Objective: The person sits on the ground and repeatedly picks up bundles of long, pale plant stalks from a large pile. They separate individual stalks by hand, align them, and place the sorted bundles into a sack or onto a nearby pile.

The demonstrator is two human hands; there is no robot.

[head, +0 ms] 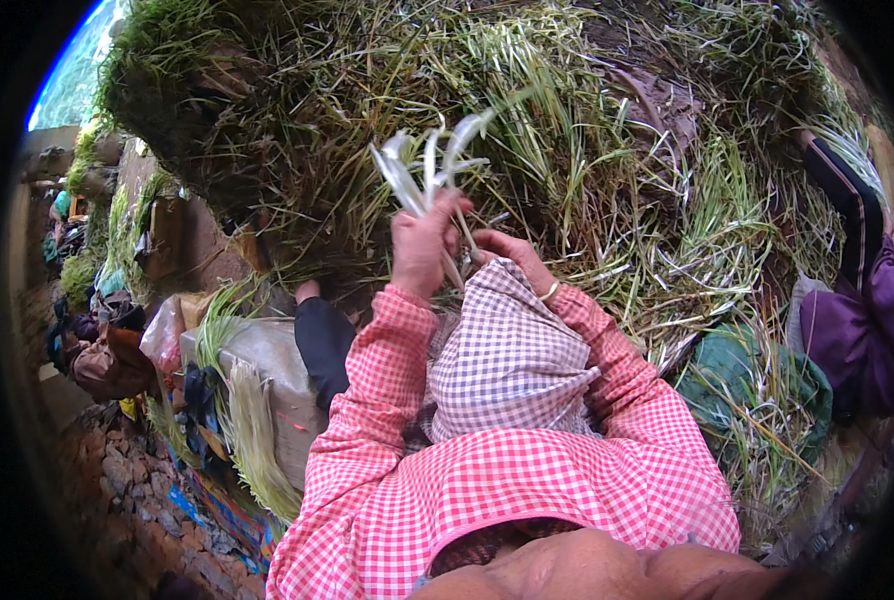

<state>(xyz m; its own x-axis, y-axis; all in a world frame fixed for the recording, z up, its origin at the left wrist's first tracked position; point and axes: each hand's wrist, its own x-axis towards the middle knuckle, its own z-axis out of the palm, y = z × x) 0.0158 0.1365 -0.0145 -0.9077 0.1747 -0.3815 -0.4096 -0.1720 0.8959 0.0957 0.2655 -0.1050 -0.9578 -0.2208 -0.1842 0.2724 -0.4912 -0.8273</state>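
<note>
My left hand (424, 244) is raised in front of my chest, closed in a fist around a few pale, flat plant strips (428, 169). Their whitish ends fan out above the knuckles, and one end is blurred. Just to the right and slightly lower, my right hand (518, 259) pinches a thin pale stalk (466, 229) that runs up towards the left fist. Its fingertips are partly hidden. A checked cloth (514, 360) covers my lap and knee below both hands. Loose green and straw-coloured stalks (567, 172) lie thickly on the ground ahead.
At my left stands a grey block (282, 337) with a bundle of pale stripped fibres (256, 435) hanging over its side. Plastic bags (166, 334) and stony ground (139, 487) lie beyond. A person in purple clothing (856, 330) sits at right, near a green sack (747, 382).
</note>
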